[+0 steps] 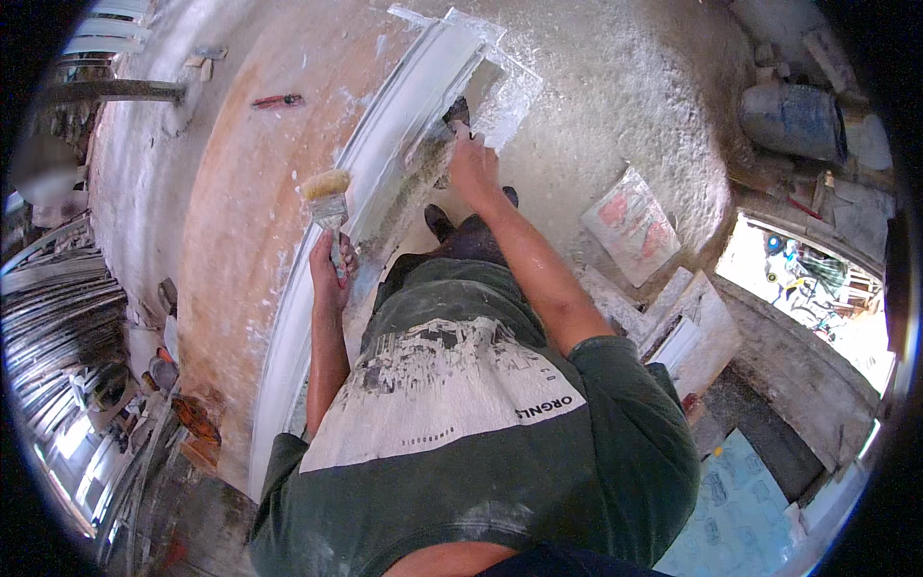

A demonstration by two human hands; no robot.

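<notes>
Bristles up, a wide paintbrush (328,207) stands in my left hand (332,260), whose fingers are wrapped round its handle. It is held over a long white moulding (380,135) that looks like plaster and runs along the near edge of a brown worktop (236,221). My right hand (473,171) reaches farther out and grips a dark-bladed putty knife (458,112). The blade is at the moulding's near side, close to its far end; whether it touches is unclear. Wet-looking white material (510,101) spreads beside that end.
On the worktop lies a small red tool (277,101). A white board with reddish patches (632,226) rests on the floor to my right. Farther right are a bluish drum (793,120) and a bright opening (808,288). Long thin strips (58,317) are piled at left.
</notes>
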